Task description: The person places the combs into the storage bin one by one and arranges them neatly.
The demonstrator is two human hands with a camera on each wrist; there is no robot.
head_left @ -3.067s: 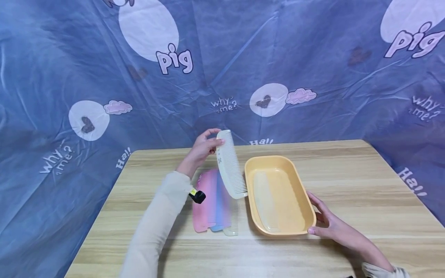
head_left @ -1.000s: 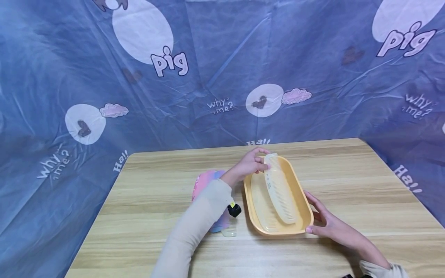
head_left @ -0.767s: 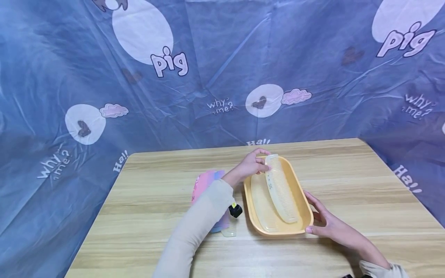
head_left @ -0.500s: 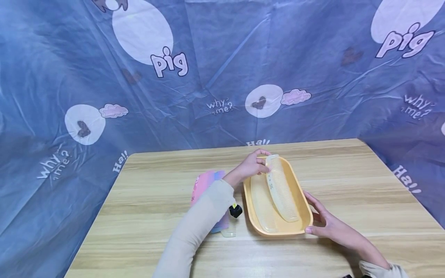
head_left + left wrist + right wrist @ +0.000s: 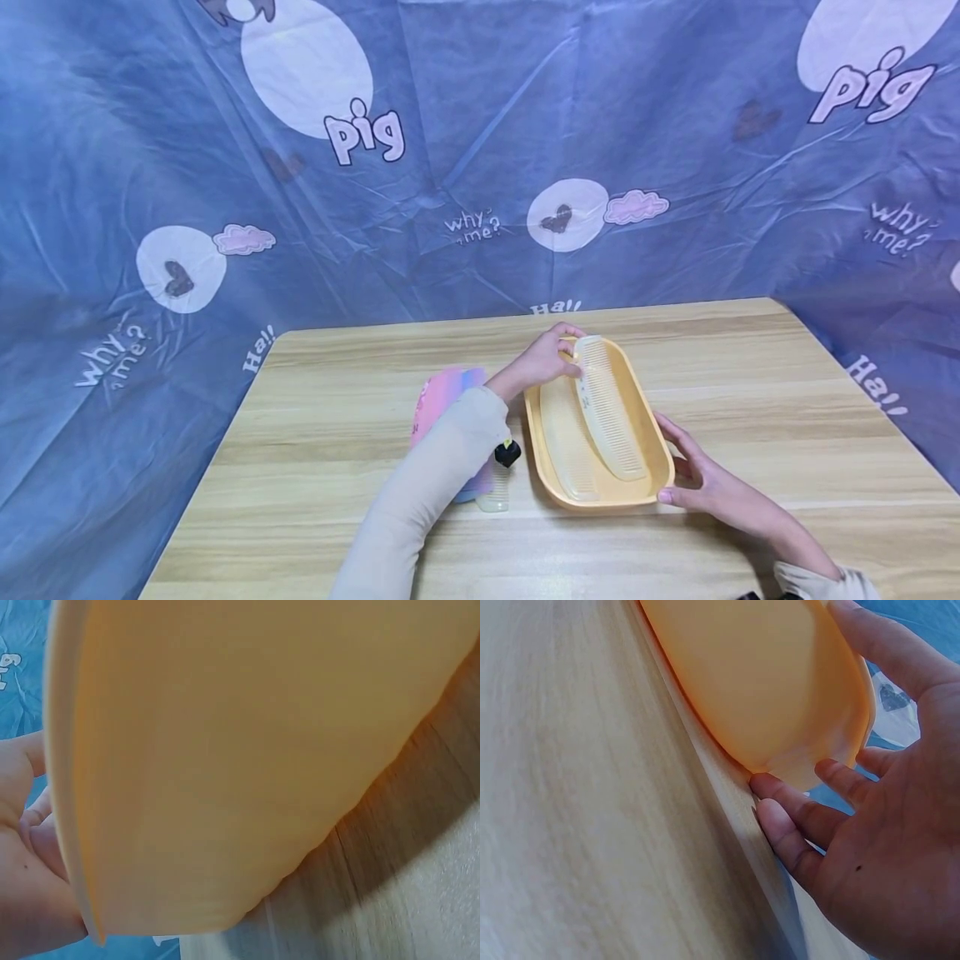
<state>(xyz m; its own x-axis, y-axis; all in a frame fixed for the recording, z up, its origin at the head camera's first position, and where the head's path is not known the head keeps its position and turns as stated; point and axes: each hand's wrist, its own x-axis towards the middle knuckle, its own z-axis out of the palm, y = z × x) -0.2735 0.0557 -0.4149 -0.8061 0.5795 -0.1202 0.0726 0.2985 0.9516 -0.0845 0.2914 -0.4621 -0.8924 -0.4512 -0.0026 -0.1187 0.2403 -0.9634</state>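
My left hand (image 5: 542, 357) pinches the upper end of a pale translucent comb (image 5: 609, 417), which slants inside a yellow plastic tray (image 5: 660, 446). Left of it in the tray lies a second pale comb (image 5: 566, 446). At the tray's near right corner, my right hand (image 5: 701, 479) grips the side, thumb by the rim. The right wrist view has the fingers of this hand (image 5: 885, 817) against the tray's outer wall. In the left wrist view the tray wall (image 5: 202, 765) hides most of the left hand (image 5: 30, 847) and the comb.
On the wooden table (image 5: 300, 467), left of the tray, lie a pink-and-blue comb (image 5: 435, 400) and a pale comb (image 5: 493, 496), partly under my left sleeve (image 5: 435, 475). A blue printed cloth (image 5: 420, 208) hangs behind the table.
Since the earliest frame, my left hand has carried the pale comb rightward from above the table into the tray. Over the last second it has barely shifted. The right hand stays at the tray.
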